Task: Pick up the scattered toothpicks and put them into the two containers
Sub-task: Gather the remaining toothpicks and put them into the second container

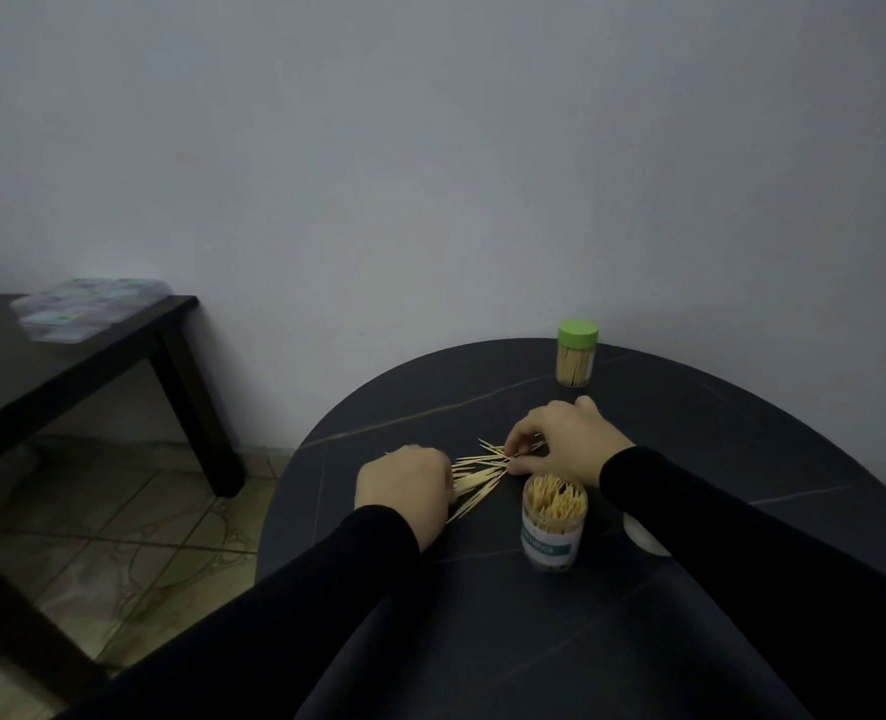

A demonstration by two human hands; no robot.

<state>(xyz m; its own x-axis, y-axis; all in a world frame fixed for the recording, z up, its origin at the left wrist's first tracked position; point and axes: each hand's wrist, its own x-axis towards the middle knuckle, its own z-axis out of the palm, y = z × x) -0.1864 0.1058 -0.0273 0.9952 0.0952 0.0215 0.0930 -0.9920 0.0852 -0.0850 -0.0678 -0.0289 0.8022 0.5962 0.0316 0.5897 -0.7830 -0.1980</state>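
Observation:
Scattered toothpicks (pixel 482 472) lie in a loose pile on the dark round table (pixel 690 433). My left hand (pixel 404 485) grips a bundle of toothpicks at the pile's left side, fingers curled. At the pile's upper right, my right hand (pixel 560 439) pinches toothpicks with fingertips and thumb. An open clear container (pixel 554 522) with a teal label stands upright just below my right hand, filled with toothpicks. A second container (pixel 577 353) with a green lid on it stands at the table's far edge, also holding toothpicks.
A white round lid (pixel 643 537) lies on the table, partly hidden by my right sleeve. A dark low table (pixel 93 366) with a clear plastic box (pixel 87 309) stands to the left over tiled floor (pixel 119 537). A pale wall rises behind.

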